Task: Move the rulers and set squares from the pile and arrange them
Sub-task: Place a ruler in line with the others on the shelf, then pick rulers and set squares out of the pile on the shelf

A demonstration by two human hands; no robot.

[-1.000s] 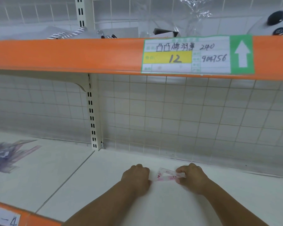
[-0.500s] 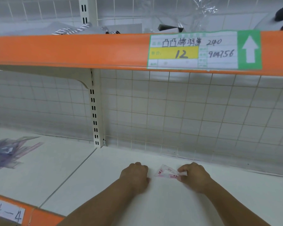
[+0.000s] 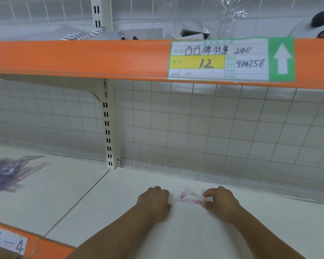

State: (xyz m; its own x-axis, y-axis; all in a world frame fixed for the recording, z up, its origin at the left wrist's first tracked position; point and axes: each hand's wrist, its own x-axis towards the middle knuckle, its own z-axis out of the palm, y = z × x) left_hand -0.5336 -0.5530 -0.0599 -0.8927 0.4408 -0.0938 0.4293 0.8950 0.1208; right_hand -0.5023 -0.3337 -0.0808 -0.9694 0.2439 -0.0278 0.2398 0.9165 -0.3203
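A small clear set square with pink print [image 3: 190,197] lies flat on the white shelf [image 3: 120,206] near the mesh back wall. My right hand [image 3: 221,202] pinches its right corner between thumb and fingers. My left hand [image 3: 154,200] rests on the shelf just left of the set square, fingers curled under and holding nothing, a small gap apart from it. The pile of clear bluish rulers and set squares [image 3: 9,174] lies on the neighbouring shelf section at the far left.
An orange shelf edge [image 3: 82,58] with a price label [image 3: 230,58] runs overhead. A slotted white upright [image 3: 108,128] divides the wire mesh back wall. A label reading 4-4 [image 3: 8,242] sits on the lower orange edge at bottom left.
The set square has turned slightly and now lies flatter on the shelf. My left hand has drawn a little away from its left end. The view has shifted slightly.
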